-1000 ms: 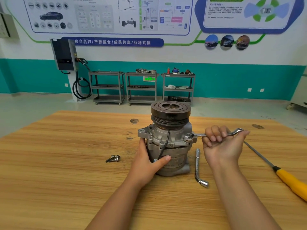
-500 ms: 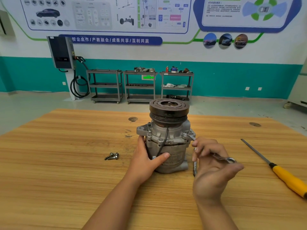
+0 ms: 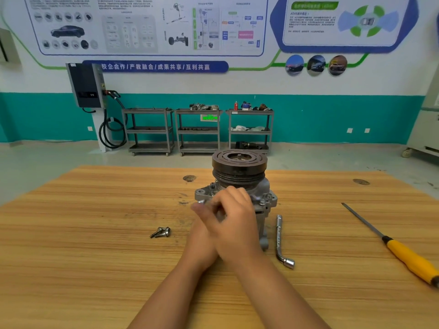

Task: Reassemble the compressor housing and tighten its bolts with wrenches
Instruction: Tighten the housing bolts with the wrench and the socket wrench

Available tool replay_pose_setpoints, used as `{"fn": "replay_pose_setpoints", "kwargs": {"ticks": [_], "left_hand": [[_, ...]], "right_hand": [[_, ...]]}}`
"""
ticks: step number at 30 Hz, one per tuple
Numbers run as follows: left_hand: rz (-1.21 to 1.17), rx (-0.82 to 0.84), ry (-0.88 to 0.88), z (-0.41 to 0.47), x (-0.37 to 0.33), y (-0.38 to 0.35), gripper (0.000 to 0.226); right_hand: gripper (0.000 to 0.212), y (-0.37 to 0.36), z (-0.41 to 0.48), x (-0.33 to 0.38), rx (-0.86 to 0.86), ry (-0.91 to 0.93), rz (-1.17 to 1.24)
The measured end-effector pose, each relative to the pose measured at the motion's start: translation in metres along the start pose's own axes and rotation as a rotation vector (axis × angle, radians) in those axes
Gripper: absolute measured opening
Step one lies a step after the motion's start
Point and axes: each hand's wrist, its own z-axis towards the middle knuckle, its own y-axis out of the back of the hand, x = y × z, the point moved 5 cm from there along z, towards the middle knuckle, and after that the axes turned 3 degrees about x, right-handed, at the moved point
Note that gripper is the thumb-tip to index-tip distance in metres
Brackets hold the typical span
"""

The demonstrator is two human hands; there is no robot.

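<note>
The compressor [image 3: 240, 173] stands upright on the wooden table [image 3: 95, 269], dark pulley on top, grey housing below. My right hand [image 3: 234, 217] crosses in front of the housing, blurred, fingers curled round a slim silver wrench [image 3: 201, 202] whose end pokes out at the housing's left flange. My left hand [image 3: 198, 241] lies against the housing's lower left side, largely hidden behind the right hand. A bolt head [image 3: 262, 201] shows on the right flange.
Two loose bolts [image 3: 161, 232] lie left of the compressor. An L-shaped socket wrench [image 3: 280, 241] lies just right of it. A yellow-handled tool [image 3: 408, 257] with a long shaft rests at the far right. Shelving carts stand by the far wall.
My right hand swung the wrench from the housing's right flange, down in front, and across to its left side. My left hand stayed on the compressor.
</note>
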Motion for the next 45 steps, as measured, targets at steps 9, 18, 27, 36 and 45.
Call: {"fn": "replay_pose_setpoints", "kwargs": {"ticks": [9, 18, 27, 36, 45], "left_hand": [[-0.025, 0.028, 0.025, 0.003, 0.008, 0.004, 0.070], [-0.017, 0.029, 0.014, 0.004, 0.011, 0.005, 0.061], [-0.038, 0.062, 0.027, 0.003, 0.006, 0.004, 0.083], [0.054, 0.066, 0.033, 0.004, 0.009, 0.002, 0.103], [0.091, 0.038, 0.021, 0.002, 0.007, 0.002, 0.109]], "right_hand": [[0.073, 0.069, 0.032, -0.074, -0.281, -0.443, 1.235], [0.075, 0.067, 0.035, -0.124, -0.241, -0.752, 1.339], [0.073, 0.062, 0.025, -0.132, -0.306, -0.778, 1.409], [0.073, 0.061, 0.016, -0.135, -0.386, -0.848, 1.467], [0.072, 0.067, -0.017, -0.083, -0.608, -0.453, 1.240]]}}
